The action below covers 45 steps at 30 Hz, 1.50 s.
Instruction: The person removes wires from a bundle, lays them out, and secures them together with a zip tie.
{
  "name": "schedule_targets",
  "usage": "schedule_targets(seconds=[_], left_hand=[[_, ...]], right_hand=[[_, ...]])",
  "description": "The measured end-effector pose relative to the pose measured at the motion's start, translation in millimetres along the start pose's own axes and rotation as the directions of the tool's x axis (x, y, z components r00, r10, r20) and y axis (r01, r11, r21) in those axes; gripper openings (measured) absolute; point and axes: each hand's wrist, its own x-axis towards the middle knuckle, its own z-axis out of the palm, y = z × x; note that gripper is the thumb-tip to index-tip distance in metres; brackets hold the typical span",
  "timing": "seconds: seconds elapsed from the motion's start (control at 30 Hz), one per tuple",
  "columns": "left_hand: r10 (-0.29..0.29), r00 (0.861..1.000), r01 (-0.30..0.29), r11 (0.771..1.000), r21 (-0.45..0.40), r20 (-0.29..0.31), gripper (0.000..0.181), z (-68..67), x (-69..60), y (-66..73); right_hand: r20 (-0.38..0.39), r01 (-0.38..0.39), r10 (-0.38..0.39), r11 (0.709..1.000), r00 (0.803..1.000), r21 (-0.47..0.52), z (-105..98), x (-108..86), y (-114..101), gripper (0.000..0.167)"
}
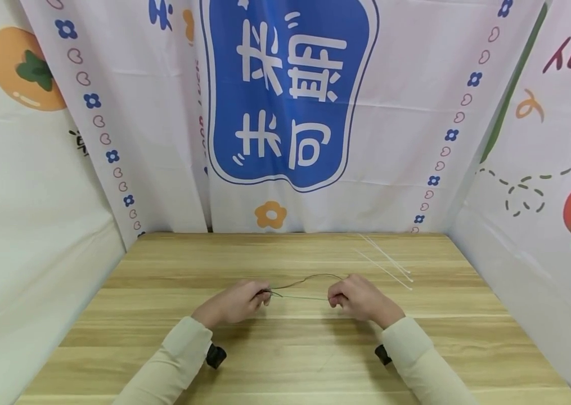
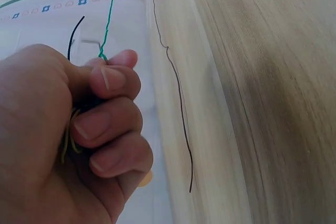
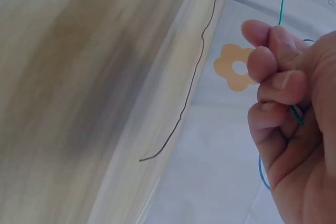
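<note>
A thin green wire (image 1: 300, 297) stretches between the two hands above the table. My left hand (image 1: 237, 301) grips its left end, which looks kinked or twisted at the fingertips in the left wrist view. A black wire end (image 2: 71, 38) and yellow wire strands (image 2: 75, 135) also stick out of that fist. My right hand (image 1: 361, 297) pinches the green wire's other end, and a short green tail (image 3: 297, 115) shows under the curled fingers. Just beyond the hands lies a bent dark brown wire (image 1: 320, 275), untouched in the wrist views.
Three thin white cable ties (image 1: 386, 267) lie at the back right of the wooden table (image 1: 285, 360). Printed cloths (image 1: 391, 140) hang behind the table and along both sides.
</note>
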Motion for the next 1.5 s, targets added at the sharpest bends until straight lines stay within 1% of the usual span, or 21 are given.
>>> schedule_targets(seconds=[0.07,0.17,0.33,0.5,0.57,0.67,0.7,0.77,0.8,0.87,0.9,1.0,1.07,1.13,1.23,1.37,1.5], left_hand=[[-0.017,1.0,0.017,1.0,-0.007,0.009,0.027,-1.9,-1.2,1.4],[-0.018,1.0,0.018,1.0,0.017,0.017,0.028,-4.4,-3.4,2.6],[0.007,1.0,-0.009,0.997,0.072,0.022,0.029,-5.1,-5.1,2.3],[0.013,1.0,-0.014,0.999,0.045,0.027,0.028,-5.4,-6.2,0.8],[0.007,1.0,-0.008,0.998,0.059,0.018,0.028,-6.9,-8.8,-2.0],[0.0,1.0,0.0,0.994,0.108,0.007,0.028,-10.7,-14.6,-8.0],[-0.003,1.0,0.002,0.992,0.125,0.005,0.028,-11.8,-16.3,-9.6],[-0.005,1.0,0.004,0.991,0.134,0.007,0.028,-14.1,-18.1,-11.5],[-0.01,1.0,0.008,0.993,0.122,0.013,0.029,-15.0,-18.0,-11.4],[-0.037,0.999,0.036,0.997,0.07,0.02,0.031,-16.6,-16.3,-10.2],[-0.063,0.998,0.062,0.997,0.04,0.025,0.033,-16.9,-15.7,-9.4],[-0.14,0.99,0.141,0.989,-0.042,0.023,0.041,-15.0,-16.0,-8.3],[-0.162,0.987,0.163,0.984,-0.073,0.016,0.043,-13.6,-17.6,-10.3],[-0.162,0.987,0.162,0.983,-0.086,0.01,0.045,-12.0,-20.2,-14.2],[-0.149,0.989,0.15,0.983,-0.106,0.014,0.046,-11.7,-23.0,-18.6],[-0.131,0.99,0.138,0.977,-0.165,0.048,0.047,-14.3,-25.7,-19.7],[-0.103,0.991,0.122,0.964,-0.236,0.087,0.048,-18.2,-28.9,-21.5]], right_hand=[[-0.01,0.006,-0.006,1.0,1.0,0.0,0.2,-1.2,2.7,0.034],[-0.026,0.018,-0.018,1.0,1.0,-0.004,0.5,-2.8,5.9,0.035],[-0.015,0.001,-0.001,1.0,1.0,-0.001,-3.1,-4.5,6.7,0.036],[0.008,-0.023,0.023,1.0,1.0,0.008,-8.5,-7.7,9.7,0.034],[0.007,-0.058,0.058,0.998,0.998,-0.001,-10.4,-11.2,13.2,0.035],[0.001,-0.119,0.119,0.992,0.993,-0.033,-13.3,-18.6,20.6,0.037],[-0.002,-0.13,0.13,0.99,0.992,-0.048,-14.0,-21.2,23.3,0.037],[-0.006,-0.132,0.132,0.99,0.991,-0.058,-15.2,-24.9,27.5,0.037],[-0.009,-0.121,0.121,0.991,0.993,-0.065,-15.5,-26.0,29.2,0.036],[-0.016,-0.106,0.105,0.992,0.994,-0.07,-15.4,-27.3,31.6,0.035],[-0.015,-0.111,0.11,0.991,0.994,-0.07,-15.1,-28.0,32.2,0.035],[0.0,-0.123,0.124,0.99,0.992,-0.066,-12.5,-30.4,32.4,0.036],[0.01,-0.126,0.127,0.99,0.992,-0.057,-10.8,-30.6,31.7,0.037],[0.014,-0.118,0.119,0.992,0.993,-0.051,-10.0,-30.0,31.0,0.037],[0.019,-0.128,0.129,0.991,0.991,-0.031,-11.4,-29.2,30.7,0.037],[0.032,-0.155,0.156,0.988,0.987,-0.022,-15.1,-29.4,31.1,0.037],[0.044,-0.172,0.172,0.985,0.984,-0.015,-17.4,-28.3,31.8,0.036]])
